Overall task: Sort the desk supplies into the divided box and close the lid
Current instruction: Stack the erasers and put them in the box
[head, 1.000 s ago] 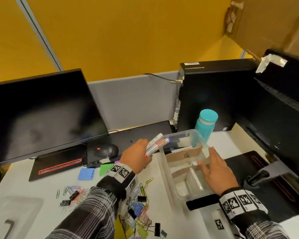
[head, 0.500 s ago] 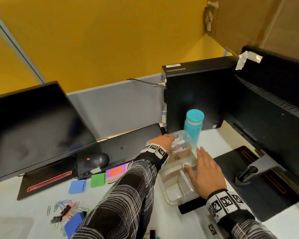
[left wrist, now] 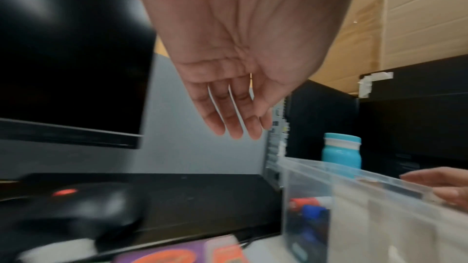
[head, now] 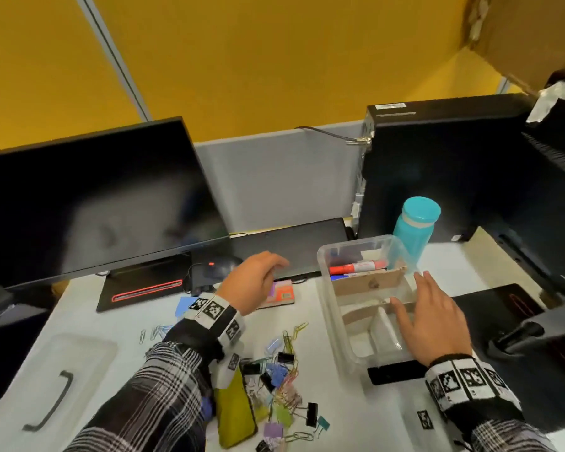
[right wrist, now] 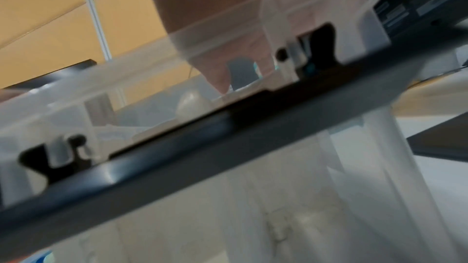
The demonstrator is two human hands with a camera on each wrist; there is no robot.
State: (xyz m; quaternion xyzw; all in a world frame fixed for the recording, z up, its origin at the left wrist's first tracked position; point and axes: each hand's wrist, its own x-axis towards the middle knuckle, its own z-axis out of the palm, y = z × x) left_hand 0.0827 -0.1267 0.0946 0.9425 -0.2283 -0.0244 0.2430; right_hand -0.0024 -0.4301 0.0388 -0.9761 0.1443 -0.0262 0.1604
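Two hands in play and neither is gripping anything right now: the left hand (head: 258, 278) hangs over the desk with fingers loose and empty, just beside the clear divided box (head: 331, 308), and the right hand (head: 433, 318) lies flat with straight fingers across the box's right rim, looks like it's steadying it. Markers (head: 359, 267) sit in the far compartment behind a cardboard divider (head: 369, 283); the nearer compartments look bare as far as I can tell. Most of the sorting is left, I'd say: a heap of paper clips and binder clips (head: 282, 383) sits near the front edge of the desk (head: 307, 327), sticky note pads (head: 279, 293) lie just under the left hand, and the lid (head: 59, 383) lies well off to the left, so closing is a long way off. What could go sideways: the clips are tangled together, so grabbing a bunch could drag strays along and scatter them, or mix paper clips and binder clips into one section. That divider looks homemade and flimsy, so dropping stuff against it might tip it and let things spill across sections. Also the teal bottle (head: 415, 230) stands right behind the box, and a shove on the box could knock it over.
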